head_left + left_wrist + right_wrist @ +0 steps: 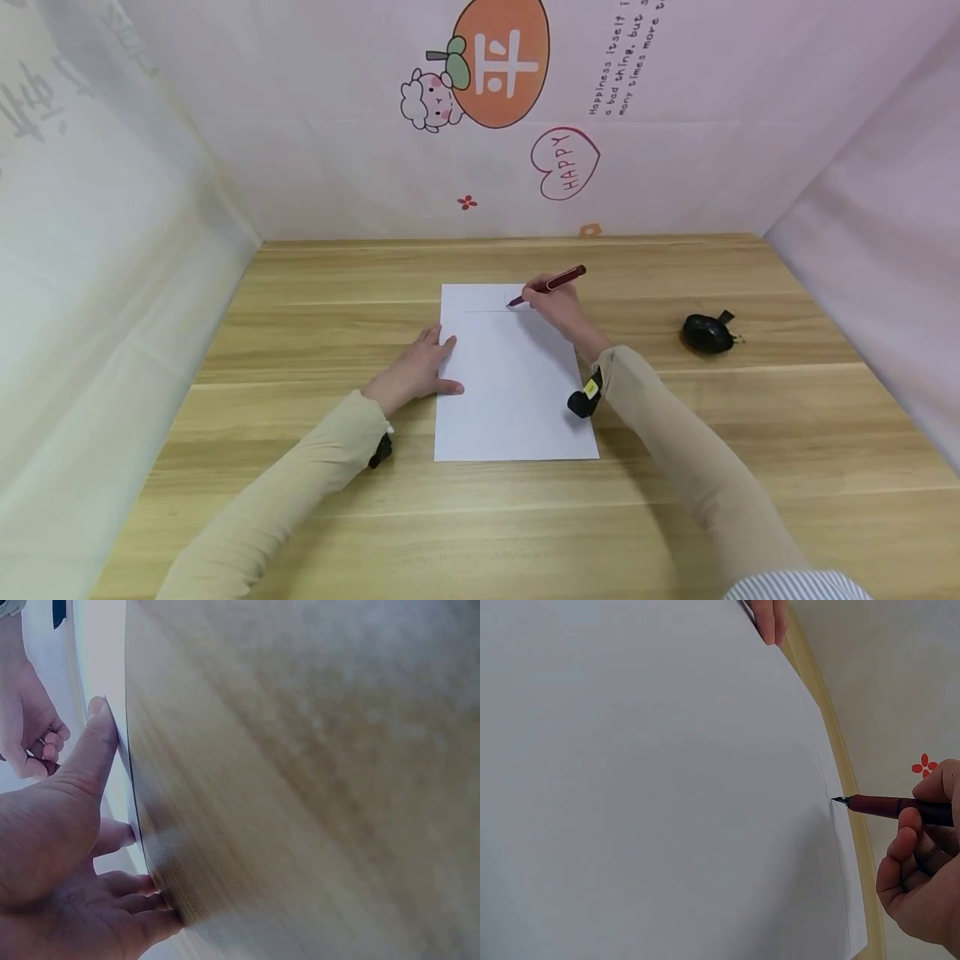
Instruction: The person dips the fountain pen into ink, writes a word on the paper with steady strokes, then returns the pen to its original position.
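Observation:
A white sheet of paper [513, 392] lies on the wooden table, with a thin horizontal line and a short vertical stroke near its top edge. My right hand [557, 307] pinches a dark red fountain pen [566, 277]. In the right wrist view the nib of the fountain pen [874, 805] is at the drawn line. My left hand [416, 367] rests at the paper's left edge, thumb and fingertips spread onto the sheet. The left wrist view shows the left hand [67, 847] from the side, its fingers along the edge of the paper.
A small black object [707, 333] with a tab lies on the wooden table [315, 350] at the right. Black wrist devices are strapped at both sleeves. A printed white curtain [337, 167] stands behind the table, and pale curtains flank both sides.

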